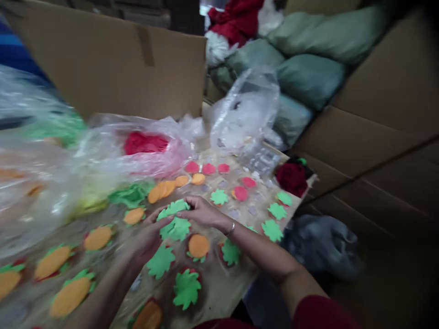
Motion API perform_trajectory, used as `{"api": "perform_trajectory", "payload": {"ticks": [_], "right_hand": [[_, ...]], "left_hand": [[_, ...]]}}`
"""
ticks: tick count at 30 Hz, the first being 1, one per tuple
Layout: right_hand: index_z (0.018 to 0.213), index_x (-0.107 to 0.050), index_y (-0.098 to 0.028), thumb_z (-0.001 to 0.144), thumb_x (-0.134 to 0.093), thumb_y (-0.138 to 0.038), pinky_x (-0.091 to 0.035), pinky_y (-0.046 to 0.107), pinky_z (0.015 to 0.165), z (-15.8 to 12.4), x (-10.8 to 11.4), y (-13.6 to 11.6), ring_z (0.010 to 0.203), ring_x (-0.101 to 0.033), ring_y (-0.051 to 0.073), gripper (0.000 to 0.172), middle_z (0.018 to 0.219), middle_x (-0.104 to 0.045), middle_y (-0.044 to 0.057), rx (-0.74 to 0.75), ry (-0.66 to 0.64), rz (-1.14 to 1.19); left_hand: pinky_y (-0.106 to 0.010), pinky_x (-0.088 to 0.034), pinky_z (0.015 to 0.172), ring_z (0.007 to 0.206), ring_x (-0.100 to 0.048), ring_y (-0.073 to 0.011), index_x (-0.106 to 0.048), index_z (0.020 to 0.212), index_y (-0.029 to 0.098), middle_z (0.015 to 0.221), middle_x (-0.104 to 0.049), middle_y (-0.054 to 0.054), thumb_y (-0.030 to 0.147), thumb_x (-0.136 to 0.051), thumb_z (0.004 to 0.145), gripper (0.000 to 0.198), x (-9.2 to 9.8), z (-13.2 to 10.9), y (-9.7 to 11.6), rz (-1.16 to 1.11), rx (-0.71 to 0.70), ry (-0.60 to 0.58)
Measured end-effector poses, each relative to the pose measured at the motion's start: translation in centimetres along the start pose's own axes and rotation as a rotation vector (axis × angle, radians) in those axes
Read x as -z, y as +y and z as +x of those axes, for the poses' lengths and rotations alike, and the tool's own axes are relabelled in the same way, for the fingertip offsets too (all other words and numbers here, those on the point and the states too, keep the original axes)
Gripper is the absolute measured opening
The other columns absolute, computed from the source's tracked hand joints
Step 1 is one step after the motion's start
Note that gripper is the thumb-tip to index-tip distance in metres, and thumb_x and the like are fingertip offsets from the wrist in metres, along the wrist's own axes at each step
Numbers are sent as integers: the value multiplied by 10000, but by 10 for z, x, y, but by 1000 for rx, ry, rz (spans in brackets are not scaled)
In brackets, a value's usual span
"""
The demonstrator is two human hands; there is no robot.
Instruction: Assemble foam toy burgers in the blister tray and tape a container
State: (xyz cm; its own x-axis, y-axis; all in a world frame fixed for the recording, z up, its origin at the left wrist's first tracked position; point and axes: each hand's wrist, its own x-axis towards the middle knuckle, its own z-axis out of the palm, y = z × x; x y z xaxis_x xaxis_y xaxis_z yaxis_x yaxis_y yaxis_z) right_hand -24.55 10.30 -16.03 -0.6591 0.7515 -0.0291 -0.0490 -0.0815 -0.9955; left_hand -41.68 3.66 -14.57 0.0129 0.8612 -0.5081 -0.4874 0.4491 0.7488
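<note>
Between my two hands is a small bunch of light green cut-outs [176, 228] with jagged, leafy edges, soft like felt or foam. My left hand [149, 233] grips them at the left edge, thumb on top. From the right, my right hand [200, 211] pinches the upper edge with thumb and fingers. Just below lie a green jagged piece [160, 262] and an orange disc [198, 246] over green and red layers. Nearer me is another green piece [187, 288] with red showing under it. How many pieces I hold is hard to tell through the blur.
Rows of layered orange, green and red pieces cover the table [219, 292]. Clear plastic bags stand at the back, one with red pieces [146, 142]. An upright cardboard sheet [120, 68] walls the far side. Stuffed sacks [308, 77] and a dark red bundle [291, 178] are at right.
</note>
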Motion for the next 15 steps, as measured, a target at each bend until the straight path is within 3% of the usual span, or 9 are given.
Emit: {"api": "perform_trajectory", "payload": {"ticks": [2,5,8,11,15], "right_hand": [[864,-572,-170,694,-724,-486,-440,226,639,-28,35,6,707,-527,115,389,791,-579,-19,-6,92,1],[855,-537,-174,700,-689,-442,-428,222,599,-70,102,12,667,-517,113,345,765,-562,-22,-2,374,-74],[806,-491,-175,728,-605,-370,-412,219,581,-96,156,14,633,-492,109,238,716,-528,-31,-62,593,-319],[785,-488,-165,744,-527,-262,-407,218,612,-95,180,19,649,-491,109,112,724,-526,-28,-152,622,-597],[789,-541,-154,694,-533,-133,-389,220,657,-78,181,29,707,-509,130,97,758,-560,-9,-220,632,-766]], "left_hand": [[-326,-585,627,716,-696,-218,-635,1024,197,893,-722,-58,105,-725,673,374,-6,1,-7,53,86,-10],[-337,-585,572,681,-698,-234,-649,1025,207,895,-726,-71,110,-683,709,332,-7,4,-10,118,180,9],[-339,-586,547,672,-702,-246,-657,1022,198,859,-728,-73,94,-647,729,311,-9,9,-12,147,193,37],[-326,-596,580,716,-711,-247,-655,1042,168,864,-728,-87,75,-620,744,314,-17,13,-16,143,176,48],[-337,-607,641,750,-714,-243,-633,1116,149,901,-728,-98,52,-580,758,374,-29,14,-21,110,208,18]]}}
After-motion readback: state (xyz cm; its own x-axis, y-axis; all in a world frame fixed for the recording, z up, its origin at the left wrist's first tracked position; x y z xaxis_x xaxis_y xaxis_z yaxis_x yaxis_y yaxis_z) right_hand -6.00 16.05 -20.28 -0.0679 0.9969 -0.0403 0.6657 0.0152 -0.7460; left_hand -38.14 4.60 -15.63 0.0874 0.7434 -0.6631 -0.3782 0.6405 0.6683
